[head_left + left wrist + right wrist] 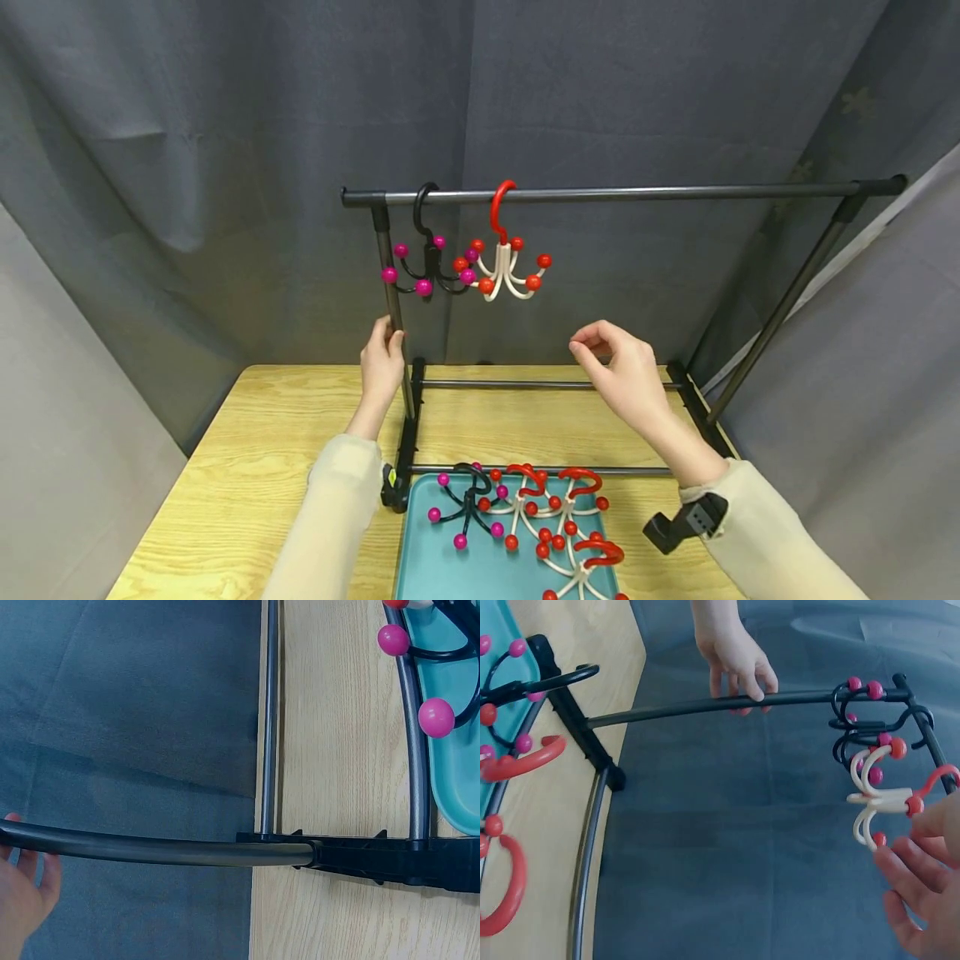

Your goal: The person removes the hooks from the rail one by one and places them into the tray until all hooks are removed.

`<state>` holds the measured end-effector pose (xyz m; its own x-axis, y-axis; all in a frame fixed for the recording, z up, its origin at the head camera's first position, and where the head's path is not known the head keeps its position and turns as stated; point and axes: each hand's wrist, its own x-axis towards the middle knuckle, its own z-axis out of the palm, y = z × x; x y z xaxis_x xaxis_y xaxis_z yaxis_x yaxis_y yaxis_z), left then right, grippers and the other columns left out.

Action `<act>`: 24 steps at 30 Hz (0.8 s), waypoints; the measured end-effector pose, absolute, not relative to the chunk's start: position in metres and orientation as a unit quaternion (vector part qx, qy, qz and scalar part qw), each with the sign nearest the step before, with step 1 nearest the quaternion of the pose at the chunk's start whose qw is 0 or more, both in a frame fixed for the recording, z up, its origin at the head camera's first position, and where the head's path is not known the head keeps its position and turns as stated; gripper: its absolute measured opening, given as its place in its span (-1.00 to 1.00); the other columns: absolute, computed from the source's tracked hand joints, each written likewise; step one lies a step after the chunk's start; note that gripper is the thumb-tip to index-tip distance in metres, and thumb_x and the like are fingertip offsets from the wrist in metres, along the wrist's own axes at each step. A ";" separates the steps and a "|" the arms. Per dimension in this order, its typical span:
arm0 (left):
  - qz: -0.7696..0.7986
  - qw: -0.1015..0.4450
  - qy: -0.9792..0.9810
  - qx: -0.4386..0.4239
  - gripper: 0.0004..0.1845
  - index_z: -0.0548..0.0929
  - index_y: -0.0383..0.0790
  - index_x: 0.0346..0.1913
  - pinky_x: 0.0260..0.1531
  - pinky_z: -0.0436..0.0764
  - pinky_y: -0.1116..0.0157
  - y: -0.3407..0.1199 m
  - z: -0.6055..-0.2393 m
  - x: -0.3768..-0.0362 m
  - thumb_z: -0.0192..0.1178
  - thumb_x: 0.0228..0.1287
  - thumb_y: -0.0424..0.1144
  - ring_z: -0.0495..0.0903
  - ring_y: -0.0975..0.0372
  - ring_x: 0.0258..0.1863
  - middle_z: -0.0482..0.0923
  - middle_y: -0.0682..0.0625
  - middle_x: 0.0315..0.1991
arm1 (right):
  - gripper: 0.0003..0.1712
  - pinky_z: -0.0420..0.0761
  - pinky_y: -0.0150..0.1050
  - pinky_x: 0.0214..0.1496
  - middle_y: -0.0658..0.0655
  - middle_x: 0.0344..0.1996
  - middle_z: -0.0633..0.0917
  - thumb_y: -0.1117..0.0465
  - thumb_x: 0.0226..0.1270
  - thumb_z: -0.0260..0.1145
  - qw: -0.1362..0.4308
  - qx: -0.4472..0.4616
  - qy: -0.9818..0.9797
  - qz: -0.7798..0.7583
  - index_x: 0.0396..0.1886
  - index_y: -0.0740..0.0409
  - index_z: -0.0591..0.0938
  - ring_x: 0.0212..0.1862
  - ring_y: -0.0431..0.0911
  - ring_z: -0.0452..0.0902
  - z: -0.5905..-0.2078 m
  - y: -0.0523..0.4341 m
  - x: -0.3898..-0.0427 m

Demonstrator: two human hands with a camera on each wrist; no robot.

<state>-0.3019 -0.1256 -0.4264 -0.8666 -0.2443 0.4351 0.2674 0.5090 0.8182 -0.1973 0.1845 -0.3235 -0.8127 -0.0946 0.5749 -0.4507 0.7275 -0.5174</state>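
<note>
My left hand (381,358) grips the left post (187,853) of a dark metal rack, fingers and thumb around it. On the rack's top rail (637,193) hang a black multi-arm hanger (432,262) with pink balls and, to its right, a white one (503,265) with a red hook and red balls. Below and right of the white hanger, my right hand (626,375) is raised in the air, fingers loosely bent and holding nothing. The right wrist view has its fingers (904,877) close to that hanger in the picture.
A teal tray (442,575) lies at the front of the wooden table (217,483). In it are a black hanger (468,504) with pink balls and several white hangers (581,575) with red hooks. The rack's lower bars (540,385) cross the table. Grey curtains (262,125) hang behind.
</note>
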 end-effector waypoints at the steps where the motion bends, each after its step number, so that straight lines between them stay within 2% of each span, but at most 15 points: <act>1: -0.495 0.258 -0.829 -0.008 -0.76 0.45 -0.14 0.03 -0.20 0.50 0.05 -0.125 -0.426 -0.302 0.00 0.34 -0.25 0.58 0.03 -0.17 0.61 -0.10 -0.21 | -0.90 0.48 -0.38 -0.40 -0.03 -0.45 0.63 0.14 0.21 0.26 0.282 0.153 -0.885 0.337 -0.34 0.06 0.60 -0.40 -0.20 0.55 -0.322 0.181 -0.200; 4: -0.495 0.257 -0.830 -0.012 -0.75 0.45 -0.15 0.05 -0.19 0.51 0.04 -0.124 -0.426 -0.301 -0.01 0.35 -0.25 0.58 0.02 -0.15 0.61 -0.11 -0.19 | -0.88 0.43 -0.34 -0.38 0.00 -0.44 0.64 0.14 0.19 0.28 0.324 0.151 -0.866 0.350 -0.35 0.09 0.60 -0.41 -0.18 0.55 -0.318 0.172 -0.205; 12: -0.493 0.262 -0.830 -0.013 -0.74 0.44 -0.16 0.06 -0.17 0.50 0.03 -0.126 -0.426 -0.303 -0.01 0.35 -0.26 0.58 0.03 -0.14 0.61 -0.12 -0.17 | -0.85 0.49 -0.18 -0.24 0.06 -0.42 0.63 0.15 0.18 0.28 0.389 0.158 -0.825 0.379 -0.35 0.15 0.60 -0.38 -0.12 0.56 -0.294 0.150 -0.227; 24: -0.498 0.260 -0.827 -0.018 -0.74 0.44 -0.17 0.05 -0.16 0.51 0.03 -0.130 -0.430 -0.300 -0.02 0.35 -0.25 0.58 0.03 -0.13 0.61 -0.12 -0.18 | -0.78 0.51 -0.18 -0.13 0.14 -0.30 0.63 0.23 0.13 0.32 0.408 0.186 -0.810 0.379 -0.24 0.24 0.59 -0.25 -0.04 0.56 -0.274 0.116 -0.257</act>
<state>-0.3001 -0.1305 -0.4299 -0.8646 -0.2284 0.4475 0.2888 0.5028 0.8147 -0.2575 0.1159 -0.2737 -0.5973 0.0076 0.8019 -0.6106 0.6439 -0.4609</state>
